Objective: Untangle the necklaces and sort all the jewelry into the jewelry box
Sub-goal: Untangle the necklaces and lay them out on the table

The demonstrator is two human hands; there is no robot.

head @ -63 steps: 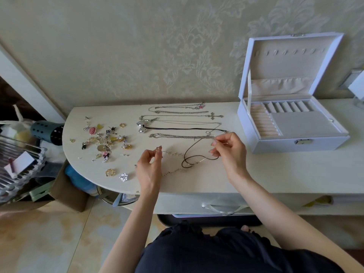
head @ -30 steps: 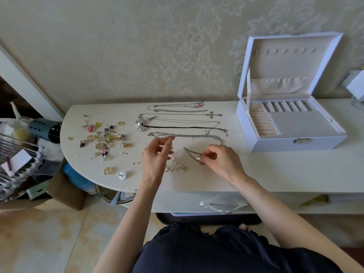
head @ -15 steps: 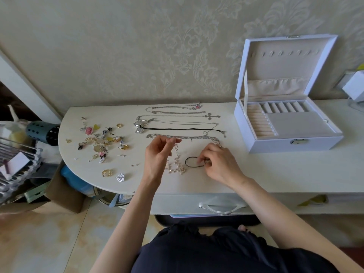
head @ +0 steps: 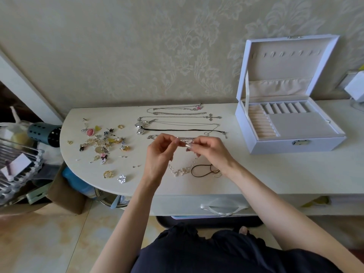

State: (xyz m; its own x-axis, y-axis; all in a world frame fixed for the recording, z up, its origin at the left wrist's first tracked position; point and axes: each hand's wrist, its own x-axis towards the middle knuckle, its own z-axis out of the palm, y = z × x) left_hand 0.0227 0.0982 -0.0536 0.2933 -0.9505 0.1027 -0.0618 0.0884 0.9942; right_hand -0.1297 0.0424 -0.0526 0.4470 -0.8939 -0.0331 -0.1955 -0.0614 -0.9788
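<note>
My left hand (head: 160, 154) and my right hand (head: 209, 152) are raised close together over the table, and both pinch a pearl necklace (head: 180, 171) whose beads hang down onto the tabletop. A dark cord necklace (head: 202, 170) lies coiled by my right wrist. Several straightened necklaces (head: 177, 122) lie in rows behind my hands. A heap of small jewelry (head: 104, 142) sits at the left. The white jewelry box (head: 291, 123) stands open at the right, its compartments bare.
The cream table (head: 275, 174) has a rounded left end and a wall right behind it. A gold ring (head: 108, 173) and a crystal snowflake (head: 121, 178) lie near the front edge. A wire rack (head: 17, 168) and boxes stand on the floor to the left.
My right hand let the dark cord drop into a coil on the table. Both hands then rose and came together, lifting the pearl necklace between their fingertips.
</note>
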